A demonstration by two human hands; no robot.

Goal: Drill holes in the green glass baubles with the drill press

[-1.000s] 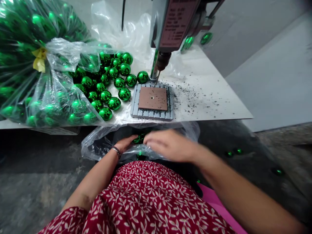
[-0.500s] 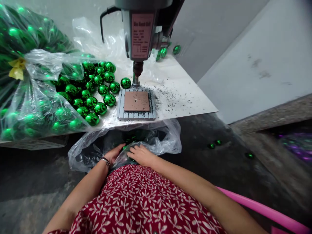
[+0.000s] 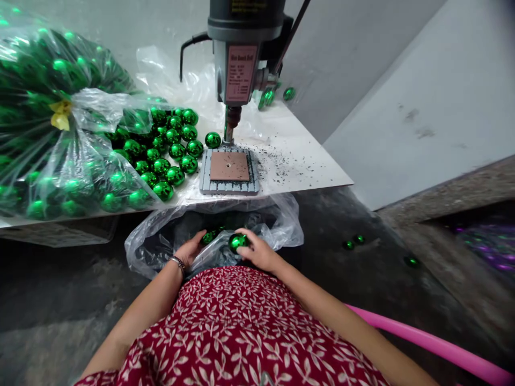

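My right hand (image 3: 259, 252) grips a shiny green ball (image 3: 237, 243) between thumb and fingers, just above the open mouth of a see-through plastic bag (image 3: 277, 236) at my lap. To its left, my left hand (image 3: 190, 250) has its fingers closed around another shiny green ball (image 3: 208, 237), partly hidden by the fingers. More green shows dimly inside the bag. Straight ahead on the table stands a bench drill (image 3: 241, 69). Its bit points down at a brown square plate (image 3: 229, 166) with a small hole, lying on the grey slotted base (image 3: 205, 185).
Loose green balls (image 3: 176, 150) lie left of the drill, beside a large tied bag (image 3: 36, 145) of them. Dark shavings (image 3: 277, 161) are scattered over the white table (image 3: 317, 171). A few balls (image 3: 348, 245) sit on the floor; a pink chair rail (image 3: 422, 338) curves at right.
My right hand has come up and right out of the bag with a green ball in it. A green ball now shows at my left hand. The view has shifted slightly.
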